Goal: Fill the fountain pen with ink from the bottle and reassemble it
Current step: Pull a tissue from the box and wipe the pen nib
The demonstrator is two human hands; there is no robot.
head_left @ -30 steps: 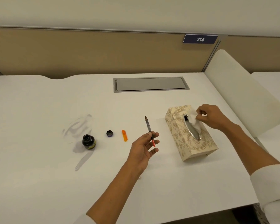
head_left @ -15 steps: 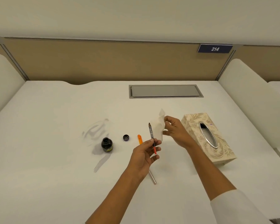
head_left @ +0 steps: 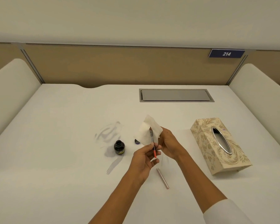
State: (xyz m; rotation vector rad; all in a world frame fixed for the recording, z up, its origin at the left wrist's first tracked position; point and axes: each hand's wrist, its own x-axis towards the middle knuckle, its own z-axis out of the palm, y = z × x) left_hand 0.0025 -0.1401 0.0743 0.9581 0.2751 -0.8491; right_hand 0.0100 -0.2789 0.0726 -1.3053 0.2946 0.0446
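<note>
A: Where's the pen (head_left: 152, 141)?

B: Pinched upright in the left hand (head_left: 145, 156), nib at twelve o'clock against the tissue (head_left: 146, 132) that the right hand (head_left: 167, 145) grips.

A: How will it handle?

B: Probably light, stiff and slick, with a delicate, inky nib; best held mid-body. The open bottle (head_left: 119, 147) stands on the desk (head_left: 55, 159) at nine o'clock, the barrel (head_left: 162, 178) at six.

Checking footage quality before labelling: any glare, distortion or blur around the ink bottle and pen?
Head view: soft, even light; the ink bottle throws a faint grey shadow on the desk; wide-angle bending curves the desk edges; the pen is thin but sharp against the tissue; no strong glare.
</note>
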